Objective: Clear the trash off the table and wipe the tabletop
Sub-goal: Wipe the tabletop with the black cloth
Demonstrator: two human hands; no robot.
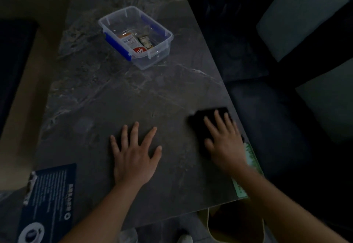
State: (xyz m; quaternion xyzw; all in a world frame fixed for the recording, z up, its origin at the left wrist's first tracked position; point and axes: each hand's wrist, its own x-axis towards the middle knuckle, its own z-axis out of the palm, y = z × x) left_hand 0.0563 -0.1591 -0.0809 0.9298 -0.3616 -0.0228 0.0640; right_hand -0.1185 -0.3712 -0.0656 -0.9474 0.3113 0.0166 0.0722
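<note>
The person is working through the wiping step of the job. The right hand [224, 139] is pressing flat, fingers spread, on a dark folded cloth [206, 120] lying near the right edge of the dark grey marbled tabletop [118, 93]; it is pinning the cloth down rather than clenching it. The left hand [133, 154] is lying open and empty on the bare surface just left of it, seemingly bracing. Farther off, toward the middle, a clear plastic bin with blue clips [136, 36] is sitting with a few wrappers [133, 43] inside, so the trash looks largely gathered. A dark blue printed sheet [47, 202] is lying at the near left corner, and a green-patterned paper [252, 156] is showing by the right edge under the wrist. Next, the cloth probably needs sweeping leftward across the unwiped area, with the sheet and bin lifted aside.
</note>
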